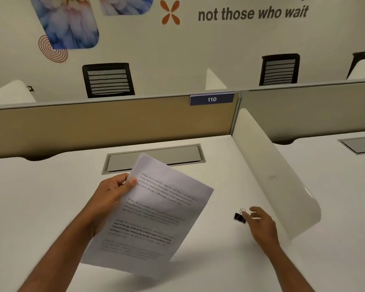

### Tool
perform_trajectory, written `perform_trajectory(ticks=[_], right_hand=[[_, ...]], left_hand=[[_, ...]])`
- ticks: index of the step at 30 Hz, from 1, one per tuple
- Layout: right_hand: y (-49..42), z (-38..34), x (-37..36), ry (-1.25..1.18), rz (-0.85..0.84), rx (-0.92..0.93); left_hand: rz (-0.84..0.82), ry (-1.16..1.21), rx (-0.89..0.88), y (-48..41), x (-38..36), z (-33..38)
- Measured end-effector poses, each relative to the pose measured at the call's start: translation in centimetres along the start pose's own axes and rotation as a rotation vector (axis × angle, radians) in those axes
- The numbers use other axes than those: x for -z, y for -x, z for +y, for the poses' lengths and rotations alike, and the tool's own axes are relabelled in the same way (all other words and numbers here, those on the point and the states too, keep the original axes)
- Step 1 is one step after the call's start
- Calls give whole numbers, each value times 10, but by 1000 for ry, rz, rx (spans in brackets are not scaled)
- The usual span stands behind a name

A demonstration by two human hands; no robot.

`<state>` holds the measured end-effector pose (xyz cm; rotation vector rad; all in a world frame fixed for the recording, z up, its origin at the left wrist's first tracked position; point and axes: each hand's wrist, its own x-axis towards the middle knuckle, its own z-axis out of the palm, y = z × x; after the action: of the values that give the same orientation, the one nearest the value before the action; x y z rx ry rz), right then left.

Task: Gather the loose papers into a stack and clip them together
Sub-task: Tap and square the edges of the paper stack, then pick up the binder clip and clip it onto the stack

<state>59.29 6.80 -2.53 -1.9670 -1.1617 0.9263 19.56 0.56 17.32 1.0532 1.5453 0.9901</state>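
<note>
A stack of white papers (154, 216) with printed text is held tilted above the white desk (40, 197), near its middle. My left hand (112, 192) grips the stack's upper left edge, thumb on top. A small black binder clip (240, 217) with silver wire handles lies on the desk to the right of the papers. My right hand (261, 224) hovers just right of the clip, fingers apart, fingertips at the clip's edge; it holds nothing.
A grey cable tray lid (156, 158) is set into the desk behind the papers. A curved white side divider (272, 175) stands right of the clip. A tan partition (114, 123) labelled 110 closes off the back, with black chairs beyond.
</note>
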Motion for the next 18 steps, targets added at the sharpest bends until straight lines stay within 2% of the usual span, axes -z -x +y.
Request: perform_trajectory(ticks=[12,18], right_hand=[[-29,1,-11,68,-70,65],[-25,-8,-9,-100,-115,39]], left_hand=[[43,-6,16,2,-7,5],[67,-19,21,5,4,7]])
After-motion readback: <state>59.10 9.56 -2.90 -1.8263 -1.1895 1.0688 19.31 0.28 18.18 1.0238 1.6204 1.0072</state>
